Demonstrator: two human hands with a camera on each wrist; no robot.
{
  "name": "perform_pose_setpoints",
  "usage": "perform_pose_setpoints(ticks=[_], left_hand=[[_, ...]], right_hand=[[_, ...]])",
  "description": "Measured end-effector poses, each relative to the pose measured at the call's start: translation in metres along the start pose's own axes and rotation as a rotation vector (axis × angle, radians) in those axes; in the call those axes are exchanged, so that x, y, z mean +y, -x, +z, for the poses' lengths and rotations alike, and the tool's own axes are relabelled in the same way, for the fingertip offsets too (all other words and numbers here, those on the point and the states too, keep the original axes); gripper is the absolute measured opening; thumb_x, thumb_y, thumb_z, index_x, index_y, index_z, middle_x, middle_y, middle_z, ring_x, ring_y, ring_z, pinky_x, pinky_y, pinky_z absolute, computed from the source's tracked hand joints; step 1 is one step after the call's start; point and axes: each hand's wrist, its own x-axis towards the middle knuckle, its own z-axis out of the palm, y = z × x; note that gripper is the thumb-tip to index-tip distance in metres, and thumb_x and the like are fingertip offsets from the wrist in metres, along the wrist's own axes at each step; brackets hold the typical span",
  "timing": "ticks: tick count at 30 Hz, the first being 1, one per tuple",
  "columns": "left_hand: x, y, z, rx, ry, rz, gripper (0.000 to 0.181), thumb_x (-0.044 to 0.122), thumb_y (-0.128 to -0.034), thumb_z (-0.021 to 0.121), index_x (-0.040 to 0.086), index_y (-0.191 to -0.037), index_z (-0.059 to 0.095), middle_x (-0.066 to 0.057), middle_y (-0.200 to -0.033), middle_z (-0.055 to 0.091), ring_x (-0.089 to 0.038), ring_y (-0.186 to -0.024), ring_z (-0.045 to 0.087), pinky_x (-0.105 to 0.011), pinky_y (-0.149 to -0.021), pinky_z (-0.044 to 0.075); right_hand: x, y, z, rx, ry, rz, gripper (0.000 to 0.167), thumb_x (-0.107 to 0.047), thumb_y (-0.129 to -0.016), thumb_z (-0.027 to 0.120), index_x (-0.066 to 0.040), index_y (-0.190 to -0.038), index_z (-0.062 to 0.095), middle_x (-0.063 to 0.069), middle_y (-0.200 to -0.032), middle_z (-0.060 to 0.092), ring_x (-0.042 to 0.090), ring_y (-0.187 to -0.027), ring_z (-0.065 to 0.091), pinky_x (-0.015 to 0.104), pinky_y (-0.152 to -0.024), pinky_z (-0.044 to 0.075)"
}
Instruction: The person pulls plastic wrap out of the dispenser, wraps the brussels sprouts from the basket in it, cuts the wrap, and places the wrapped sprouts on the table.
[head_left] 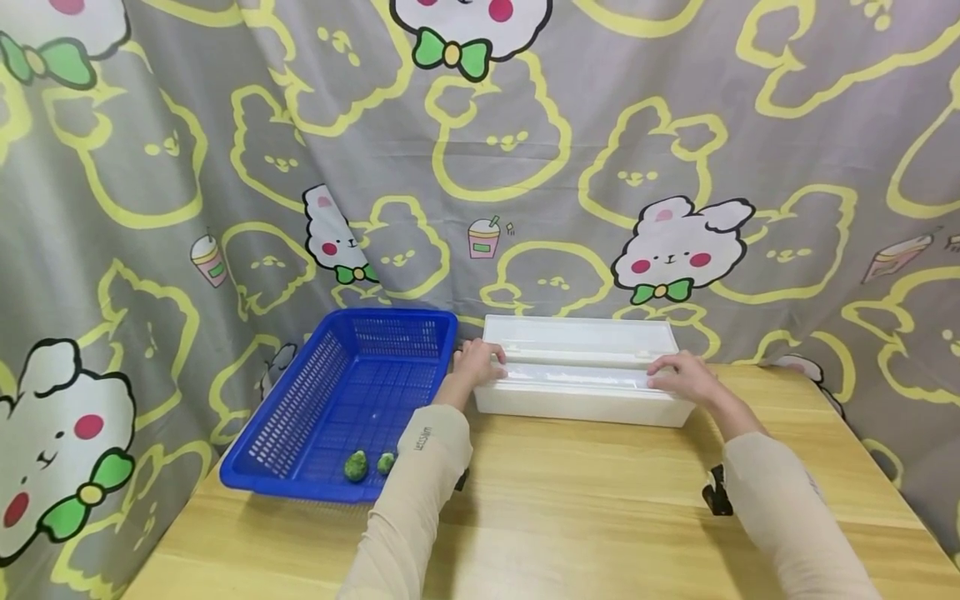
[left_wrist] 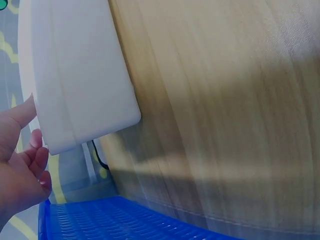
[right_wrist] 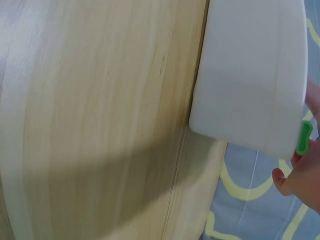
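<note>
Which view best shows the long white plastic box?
The head view: it takes in the long white plastic box from end to end, with the left hand and right hand covering only small parts. The left and right wrist views each show one end close up, the rest cut off.

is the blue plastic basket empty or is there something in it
Not empty: in the head view, two small green lumps lie in the blue plastic basket; the left sleeve may hide more.
</note>
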Motion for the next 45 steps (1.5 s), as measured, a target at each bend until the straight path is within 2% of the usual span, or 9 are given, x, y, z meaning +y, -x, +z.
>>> perform_pose_setpoints(ticks=[5,14,17,20,26,30,34,39,45], left_hand=[[0.001,-0.001,-0.002,-0.028,0.015,0.011,0.015,0.031,-0.0806,0.068,0.022,-0.091,0.064,-0.010,-0.112,0.056,-0.029,-0.104,0.044,-0.041,-0.083,0.033],[0.002,-0.004,0.002,-0.009,0.020,0.024,0.009,0.027,-0.0834,0.062,0.019,-0.087,0.064,-0.011,-0.110,0.056,-0.029,-0.102,0.043,-0.043,-0.085,0.032],[0.004,-0.005,0.005,-0.009,0.012,0.027,0.008,0.024,-0.0849,0.060,0.018,-0.087,0.065,-0.009,-0.108,0.056,-0.029,-0.103,0.042,-0.043,-0.087,0.031],[0.007,-0.005,0.005,-0.013,0.020,0.026,0.009,0.022,-0.0884,0.057,0.017,-0.088,0.064,-0.007,-0.104,0.054,-0.028,-0.103,0.041,-0.043,-0.088,0.030],[0.008,-0.006,0.005,0.024,0.109,0.010,0.009,0.016,-0.0915,0.049,0.013,-0.087,0.057,-0.005,-0.093,0.053,-0.026,-0.096,0.044,-0.040,-0.083,0.032],[0.008,-0.007,0.006,0.060,0.161,-0.003,0.010,0.015,-0.0922,0.046,0.012,-0.088,0.054,-0.004,-0.095,0.056,-0.027,-0.097,0.047,-0.041,-0.081,0.034],[0.008,-0.007,0.007,0.072,0.217,-0.019,0.011,0.017,-0.0944,0.042,0.012,-0.089,0.050,-0.004,-0.094,0.057,-0.027,-0.099,0.049,-0.041,-0.083,0.034],[0.010,-0.009,0.004,0.088,0.275,-0.004,0.012,0.017,-0.0956,0.040,0.012,-0.087,0.047,-0.004,-0.089,0.058,-0.024,-0.094,0.052,-0.042,-0.084,0.033],[0.010,-0.011,0.005,0.100,0.360,-0.001,0.013,0.015,-0.0966,0.038,0.011,-0.086,0.045,-0.004,-0.086,0.056,-0.023,-0.088,0.051,-0.043,-0.086,0.031]], right_hand=[[0.000,-0.001,0.002,0.012,0.009,-0.015,0.016,-0.018,-0.080,0.067,-0.005,-0.089,0.067,0.026,-0.106,0.056,0.038,-0.094,0.040,0.055,-0.075,0.024],[-0.001,0.000,0.007,0.017,0.007,-0.054,0.014,-0.017,-0.082,0.066,-0.005,-0.088,0.067,0.022,-0.102,0.059,0.028,-0.087,0.043,0.036,-0.069,0.030],[-0.002,0.001,0.007,0.023,-0.001,-0.056,0.014,-0.016,-0.081,0.067,-0.004,-0.088,0.067,0.022,-0.101,0.059,0.027,-0.084,0.044,0.035,-0.068,0.030],[-0.002,0.002,0.007,0.026,-0.014,-0.051,0.013,-0.014,-0.081,0.066,-0.003,-0.088,0.067,0.024,-0.103,0.059,0.030,-0.086,0.045,0.039,-0.070,0.031],[-0.004,0.003,0.008,0.023,-0.019,-0.037,0.018,-0.017,-0.083,0.065,-0.002,-0.092,0.067,0.025,-0.107,0.058,0.033,-0.092,0.045,0.042,-0.072,0.031],[-0.010,0.004,0.011,0.030,0.026,-0.046,0.026,-0.026,-0.083,0.064,-0.005,-0.097,0.068,0.021,-0.106,0.059,0.031,-0.091,0.046,0.041,-0.070,0.030],[-0.015,0.003,0.018,0.043,0.063,-0.033,0.033,-0.036,-0.080,0.066,-0.009,-0.099,0.069,0.014,-0.098,0.057,0.029,-0.090,0.045,0.052,-0.079,0.026],[-0.019,0.000,0.021,0.079,0.041,-0.049,0.021,-0.028,-0.078,0.070,-0.010,-0.089,0.071,0.006,-0.084,0.053,0.026,-0.083,0.044,0.060,-0.086,0.015],[-0.029,-0.006,0.027,0.053,0.064,-0.070,0.013,-0.024,-0.080,0.068,-0.013,-0.084,0.071,0.001,-0.079,0.052,0.022,-0.080,0.047,0.058,-0.087,0.015]])
